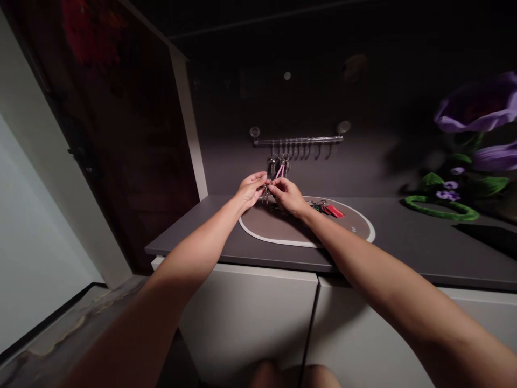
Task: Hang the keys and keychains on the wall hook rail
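At nine o'clock, a dim pale wall [28, 231] and a dark wooden door panel [121, 134], matte and flat.

Toward centre, left hand [251, 189] raised over the worktop [194, 231], fingers [258, 178] curled together and pinched on a small metal key bunch [266, 193], thin and glinting, too small to make out key by key. Touching it from the three o'clock side, right hand [288, 196], fingers [278, 187] likewise closed on the same bunch, so both hands meeting fingertip to fingertip. Bunch held just above the far rim of an oval mat [283, 237], brownish, smooth, edged with a white band, lying flat on the dark grey matte worktop.

At twelve o'clock from the hands, a slim chrome hook rail [299, 140] fixed to the grey wall by two round suction cups, a row of small curved hooks below it; on the left hooks, hanging keys [280, 164] with a pink strap, close above the fingertips.

At three o'clock from the right hand, lying on the mat, another key set with a red tag [334, 210], flat and rectangular, beside something green.

Farther toward three o'clock, a green looped stem [440, 210] on the worktop and large purple artificial flowers [480, 110], soft-petalled, blurred.

At six o'clock, white cabinet doors [250, 318], smooth and plain, beneath the worktop edge.
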`<state>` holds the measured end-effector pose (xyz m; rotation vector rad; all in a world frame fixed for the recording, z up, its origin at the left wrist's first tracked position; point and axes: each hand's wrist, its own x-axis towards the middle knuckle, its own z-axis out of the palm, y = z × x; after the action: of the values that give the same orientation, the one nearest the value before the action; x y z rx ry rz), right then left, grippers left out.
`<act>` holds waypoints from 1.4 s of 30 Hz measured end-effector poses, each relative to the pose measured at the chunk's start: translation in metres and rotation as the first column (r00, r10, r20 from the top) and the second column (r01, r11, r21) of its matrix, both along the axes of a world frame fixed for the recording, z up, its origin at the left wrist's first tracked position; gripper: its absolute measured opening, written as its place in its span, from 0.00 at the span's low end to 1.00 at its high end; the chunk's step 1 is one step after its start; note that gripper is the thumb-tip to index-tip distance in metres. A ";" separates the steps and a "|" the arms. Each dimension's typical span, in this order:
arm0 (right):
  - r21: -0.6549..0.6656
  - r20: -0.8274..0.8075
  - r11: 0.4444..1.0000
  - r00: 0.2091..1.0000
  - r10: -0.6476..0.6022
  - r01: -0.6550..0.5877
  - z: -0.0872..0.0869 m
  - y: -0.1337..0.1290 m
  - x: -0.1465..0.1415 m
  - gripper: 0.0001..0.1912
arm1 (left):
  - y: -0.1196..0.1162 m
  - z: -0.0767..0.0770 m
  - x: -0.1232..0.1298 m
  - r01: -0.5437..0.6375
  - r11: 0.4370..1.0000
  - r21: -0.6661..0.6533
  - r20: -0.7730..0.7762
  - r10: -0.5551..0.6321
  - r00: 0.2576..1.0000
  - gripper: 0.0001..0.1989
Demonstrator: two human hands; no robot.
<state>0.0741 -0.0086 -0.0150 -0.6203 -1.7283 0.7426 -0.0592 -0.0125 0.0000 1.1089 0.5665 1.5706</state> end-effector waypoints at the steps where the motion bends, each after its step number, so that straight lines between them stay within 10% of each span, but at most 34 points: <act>1: -0.014 -0.014 1.000 1.000 0.008 -0.008 0.000 -0.001 0.000 0.13 | 0.000 0.000 0.000 0.008 1.000 -0.003 0.012 -0.008 1.000 0.09; 13: -0.209 -0.266 0.977 0.964 -0.021 -0.037 0.008 -0.006 0.008 0.17 | -0.004 -0.004 0.004 -0.100 0.995 0.011 -0.180 0.100 0.978 0.06; 19: -0.281 -0.359 0.959 0.931 -0.068 -0.038 0.015 -0.009 0.016 0.17 | 0.000 -0.019 0.009 -0.280 0.928 0.247 -0.541 0.372 0.754 0.09; 26: -0.333 -0.523 0.935 0.849 -0.078 -0.120 0.021 0.002 0.021 0.09 | 0.002 -0.031 0.010 -0.205 0.750 0.629 -0.702 0.661 0.265 0.10; 42: -0.413 -0.557 0.910 0.787 -0.265 0.014 0.082 0.053 0.017 0.11 | 0.008 -0.038 0.007 -0.135 0.735 0.665 -0.722 0.678 0.139 0.11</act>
<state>0.0911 0.0442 0.0674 -0.6789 -0.9282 1.0556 -0.0526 -0.0043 -0.0384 2.5348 1.5235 1.3142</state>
